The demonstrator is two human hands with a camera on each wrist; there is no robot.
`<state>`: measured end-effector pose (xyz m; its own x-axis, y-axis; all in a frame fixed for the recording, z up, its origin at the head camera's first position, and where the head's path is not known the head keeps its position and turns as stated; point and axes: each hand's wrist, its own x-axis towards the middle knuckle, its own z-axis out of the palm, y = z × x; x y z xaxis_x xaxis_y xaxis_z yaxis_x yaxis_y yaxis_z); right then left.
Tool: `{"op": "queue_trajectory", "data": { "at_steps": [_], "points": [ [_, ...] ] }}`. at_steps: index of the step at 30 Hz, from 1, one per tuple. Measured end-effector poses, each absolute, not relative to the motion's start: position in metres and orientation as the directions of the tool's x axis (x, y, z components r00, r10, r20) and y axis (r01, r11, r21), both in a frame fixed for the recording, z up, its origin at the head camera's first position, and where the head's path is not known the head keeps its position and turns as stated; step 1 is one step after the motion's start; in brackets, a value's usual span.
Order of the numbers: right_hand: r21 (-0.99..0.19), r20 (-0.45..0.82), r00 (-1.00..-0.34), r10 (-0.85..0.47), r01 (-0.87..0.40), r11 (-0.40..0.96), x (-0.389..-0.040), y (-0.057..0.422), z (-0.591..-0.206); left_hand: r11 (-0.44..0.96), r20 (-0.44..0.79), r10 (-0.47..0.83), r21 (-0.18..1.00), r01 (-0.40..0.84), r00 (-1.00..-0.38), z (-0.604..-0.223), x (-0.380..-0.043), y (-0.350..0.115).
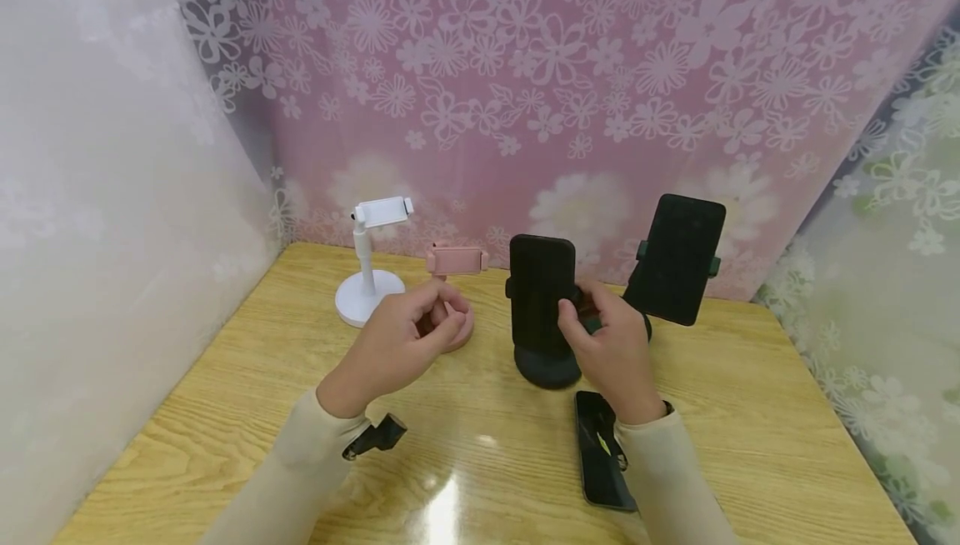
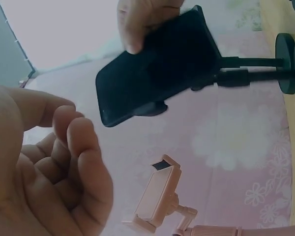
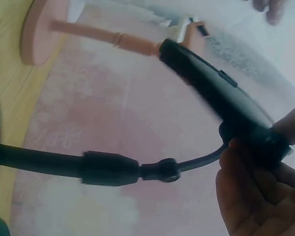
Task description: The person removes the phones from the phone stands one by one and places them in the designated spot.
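Note:
A black phone stands upright in the clamp of a black phone stand. My right hand grips its right side, the thumb on the phone's edge and the fingers behind at the clamp. In the right wrist view the stand's jointed arm leads to the back of the clamp. My left hand hovers to the left with loosely curled fingers and holds nothing. Nearest to it is a pink phone stand, whose base it partly hides; its holder carries no phone.
A white phone stand with a bare holder is at the back left. At the right, a dark green stand carries another phone, tilted. A third phone lies on the wooden table, partly under my right wrist. A flowered curtain hangs behind.

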<state>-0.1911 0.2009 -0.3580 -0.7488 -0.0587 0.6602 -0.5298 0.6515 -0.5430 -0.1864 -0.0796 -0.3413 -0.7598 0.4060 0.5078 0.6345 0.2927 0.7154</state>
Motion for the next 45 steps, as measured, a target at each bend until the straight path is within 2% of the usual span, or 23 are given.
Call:
{"op": "queue_trajectory", "data": {
  "at_steps": [5, 8, 15, 19, 21, 25, 31, 38, 42, 45],
  "points": [
    [-0.586, 0.629, -0.773, -0.084, -0.543, 0.601, -0.176, 0.193, -0.348, 0.328, 0.441, 0.449, 0.728, 0.603, -0.777, -0.341, -0.188, -0.082],
    [-0.588, 0.617, -0.775, -0.133, -0.567, 0.577, -0.167, 0.187, -0.344, 0.35, 0.406, 0.496, 0.715, 0.605, -0.767, -0.34, -0.189, -0.083],
    [-0.527, 0.672, -0.702, -0.234, -0.676, 0.516, -0.153, 0.18, -0.341, 0.375, 0.261, 0.623, 0.728, 0.574, -0.738, -0.338, -0.19, -0.091],
    [-0.493, 0.709, -0.636, -0.305, -0.756, 0.431, -0.148, 0.177, -0.337, 0.348, 0.329, 0.62, 0.698, 0.626, -0.712, -0.336, -0.189, -0.091],
    [-0.489, 0.707, -0.627, -0.328, -0.768, 0.414, -0.146, 0.177, -0.336, 0.341, 0.395, 0.609, 0.653, 0.676, -0.688, -0.335, -0.188, -0.091],
    [-0.499, 0.666, -0.661, -0.346, -0.739, 0.453, -0.143, 0.178, -0.335, 0.344, 0.474, 0.598, 0.577, 0.741, -0.647, -0.333, -0.185, -0.092],
    [-0.521, 0.557, -0.71, -0.432, -0.703, 0.484, -0.139, 0.184, -0.328, 0.328, 0.485, 0.623, 0.549, 0.768, -0.613, -0.326, -0.178, -0.096],
    [-0.522, 0.397, -0.745, -0.536, -0.664, 0.535, -0.139, 0.191, -0.323, 0.281, 0.361, 0.727, 0.62, 0.732, -0.584, -0.325, -0.179, -0.098],
    [-0.486, 0.394, -0.739, -0.547, -0.672, 0.559, -0.139, 0.192, -0.325, 0.312, 0.285, 0.749, 0.644, 0.698, -0.598, -0.326, -0.18, -0.097],
    [-0.492, 0.404, -0.743, -0.534, -0.669, 0.557, -0.139, 0.191, -0.324, 0.325, 0.293, 0.741, 0.631, 0.705, -0.604, -0.327, -0.18, -0.095]
  ]
}}
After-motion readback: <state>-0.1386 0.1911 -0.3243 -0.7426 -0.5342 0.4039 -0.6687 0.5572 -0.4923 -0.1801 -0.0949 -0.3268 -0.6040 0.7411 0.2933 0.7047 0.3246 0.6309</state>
